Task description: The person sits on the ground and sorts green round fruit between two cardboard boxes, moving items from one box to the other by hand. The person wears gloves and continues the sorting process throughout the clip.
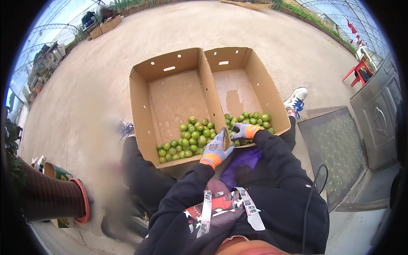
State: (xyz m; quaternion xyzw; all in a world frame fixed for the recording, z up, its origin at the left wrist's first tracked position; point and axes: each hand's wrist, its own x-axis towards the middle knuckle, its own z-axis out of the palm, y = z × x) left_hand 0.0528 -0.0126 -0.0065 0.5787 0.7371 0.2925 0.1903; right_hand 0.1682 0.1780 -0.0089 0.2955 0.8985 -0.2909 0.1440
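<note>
Two open cardboard boxes stand side by side before me. In the left box [140,92], green citrus fruits [193,140] with some yellowish patches gather at the near end. More green citrus fruits [253,119] lie at the near end of the right box [267,92]. My left hand [216,148], in a grey glove with an orange cuff and dark fingertips, clasps the adjoining box walls at their near corner. My right hand [244,130], gloved alike, reaches into the right box among the fruits. Its fingers are bent, and whether a fruit is in them is hidden.
A purple cloth or bag [240,169] lies below the right box. To the left is a brown ribbed plant pot [52,191]. On the right are a patterned mat [333,153], a metal door [379,114] and a red plastic chair [360,73]. A person [106,14] is far off beside cardboard boxes [106,27].
</note>
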